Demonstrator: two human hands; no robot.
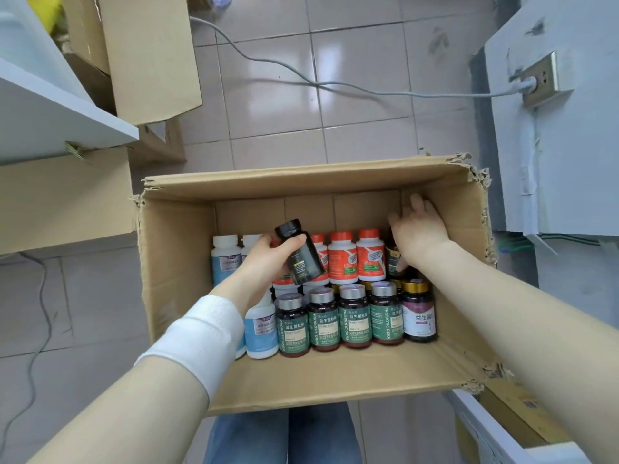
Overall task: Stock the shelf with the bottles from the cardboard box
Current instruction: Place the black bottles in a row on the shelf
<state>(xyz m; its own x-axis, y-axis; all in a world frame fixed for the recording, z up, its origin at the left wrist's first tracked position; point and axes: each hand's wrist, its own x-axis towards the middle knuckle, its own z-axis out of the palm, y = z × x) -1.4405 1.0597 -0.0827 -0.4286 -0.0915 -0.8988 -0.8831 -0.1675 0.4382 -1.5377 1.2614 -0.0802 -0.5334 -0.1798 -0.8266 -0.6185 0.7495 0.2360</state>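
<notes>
An open cardboard box [174, 249] stands on the floor below me, holding several bottles: green-labelled ones [323, 319] in front, red-and-white ones [341, 257] behind, white-and-blue ones [225, 259] at the left. My left hand [268, 259] grips a black bottle [299, 252], lifted above the others and tilted. My right hand [417, 226] reaches into the box's far right corner; its fingers curl down around a dark bottle [392, 259] that is mostly hidden. A white shelf [67, 108] juts in at the upper left.
More cardboard boxes [147, 58] stand at the upper left beside the shelf. A grey cable [301, 80] runs across the tiled floor to a wall socket [539, 80] on the right. A white frame and a yellow box [512, 410] sit at the lower right.
</notes>
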